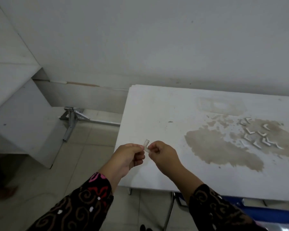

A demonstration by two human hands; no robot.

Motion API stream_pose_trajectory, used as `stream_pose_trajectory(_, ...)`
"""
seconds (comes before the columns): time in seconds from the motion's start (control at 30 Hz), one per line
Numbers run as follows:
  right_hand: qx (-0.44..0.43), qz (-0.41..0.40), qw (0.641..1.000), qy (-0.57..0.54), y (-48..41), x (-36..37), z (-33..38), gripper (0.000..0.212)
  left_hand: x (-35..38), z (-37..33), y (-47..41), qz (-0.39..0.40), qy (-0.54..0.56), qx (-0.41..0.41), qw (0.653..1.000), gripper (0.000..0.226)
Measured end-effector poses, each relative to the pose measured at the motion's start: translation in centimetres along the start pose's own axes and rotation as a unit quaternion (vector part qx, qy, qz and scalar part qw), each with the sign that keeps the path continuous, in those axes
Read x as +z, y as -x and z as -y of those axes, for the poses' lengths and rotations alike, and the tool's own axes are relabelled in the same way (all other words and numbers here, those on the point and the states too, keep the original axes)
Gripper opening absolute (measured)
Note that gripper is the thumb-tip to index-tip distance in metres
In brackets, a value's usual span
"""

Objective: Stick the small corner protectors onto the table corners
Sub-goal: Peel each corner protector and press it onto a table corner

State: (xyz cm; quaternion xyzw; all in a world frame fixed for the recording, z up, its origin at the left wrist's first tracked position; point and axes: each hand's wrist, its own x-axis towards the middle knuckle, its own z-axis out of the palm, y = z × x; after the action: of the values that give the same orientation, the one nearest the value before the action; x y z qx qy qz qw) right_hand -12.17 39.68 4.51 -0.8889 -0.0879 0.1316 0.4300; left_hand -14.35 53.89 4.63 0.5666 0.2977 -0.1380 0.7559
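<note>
A small translucent L-shaped corner protector (pixel 146 145) is pinched between my left hand (pixel 128 157) and my right hand (pixel 162 155), above the left part of the white table (pixel 157 114). Both hands have thumb and fingers closed on it, one at each end. Several more white corner protectors (pixel 257 135) lie scattered on the brown-stained area at the table's right. The table's far left corner (pixel 132 86) and its near left corner (pixel 119 185) are bare, the near one partly behind my left wrist.
A grey wall runs behind the table. A white cabinet (pixel 23 122) stands at the left on the tiled floor, with a metal stand (pixel 70 120) beside it. Something blue (pixel 274 214) shows under the table's front edge.
</note>
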Motion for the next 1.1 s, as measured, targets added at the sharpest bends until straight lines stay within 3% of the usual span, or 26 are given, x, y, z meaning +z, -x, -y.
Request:
stream_pose_trajectory(0.2,-0.038,0.071,0.994,0.076,1.0,6.1,0.6,0.021,-6.1,2.2,0.1,-0.004,-0.002,-0.069,0.998,0.006)
stream_pose_trajectory(0.43,-0.056,0.15,0.982,0.099,1.3,9.9,0.4,0.024,-10.3,4.9,-0.2,-0.054,-0.031,-0.055,0.996,0.01)
stream_pose_trajectory(0.73,-0.095,0.174,0.973,0.12,1.6,12.6,0.3,0.022,-12.5,6.0,-0.1,-0.053,-0.222,0.004,0.974,0.02)
stream_pose_trajectory(1.1,-0.135,0.177,0.961,0.167,1.9,14.8,-0.1,0.024,-13.9,7.9,0.0,-0.079,-0.223,-0.01,0.972,0.017)
